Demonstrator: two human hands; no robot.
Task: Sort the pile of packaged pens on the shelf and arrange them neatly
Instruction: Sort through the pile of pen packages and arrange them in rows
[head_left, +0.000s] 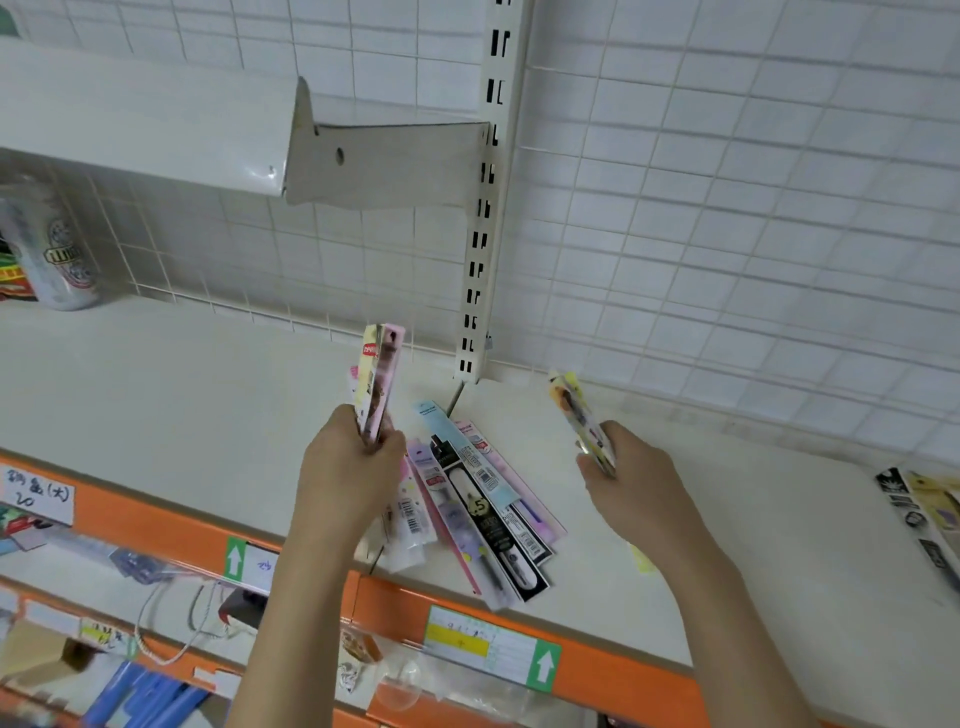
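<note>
Pink-edged pen packs (378, 382) sit upright, gripped in the left hand (349, 470), w/ 1 yellowish pack (582, 421) pinched in the right hand (631, 480); best to match it by type before touching the loose pile (478, 499) on the shelf (182, 395).

Two bare forearms — no sleeves, left hand (349, 470) and right hand (631, 480) ungloved, ringless.

The single head-worn camera is looking forward and down from close above the shelf (208, 415), facing the white grid wall (727, 208), its wide angle bending the edges.
</note>
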